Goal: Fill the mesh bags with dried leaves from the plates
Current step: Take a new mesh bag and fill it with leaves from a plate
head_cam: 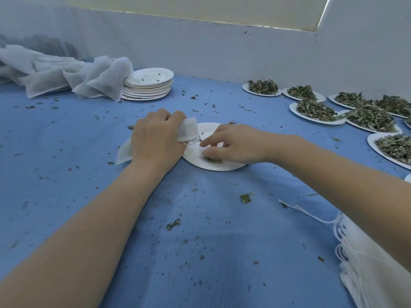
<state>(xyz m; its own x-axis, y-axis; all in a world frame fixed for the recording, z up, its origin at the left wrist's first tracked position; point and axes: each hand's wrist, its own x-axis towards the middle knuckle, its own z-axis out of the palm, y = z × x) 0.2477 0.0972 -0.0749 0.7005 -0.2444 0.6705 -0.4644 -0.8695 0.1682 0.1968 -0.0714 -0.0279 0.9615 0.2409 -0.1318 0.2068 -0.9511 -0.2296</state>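
Note:
My left hand [156, 138] grips a small white mesh bag [189, 130] at the left edge of a white paper plate [213, 166] in the middle of the blue cloth. The bag's mouth points right, over the plate, and its lower part [123, 152] sticks out under my wrist. My right hand [231, 144] reaches onto the plate with curled fingers that pinch a small clump of dried leaves [211, 158]. Little else lies on this plate.
Several plates heaped with dried leaves [318, 111] line the right side. A stack of used plates [148, 85] stands at the back beside crumpled mesh cloth [66, 74]. A pile of unfilled mesh bags [367, 263] with drawstrings lies at the near right. Leaf crumbs dot the cloth.

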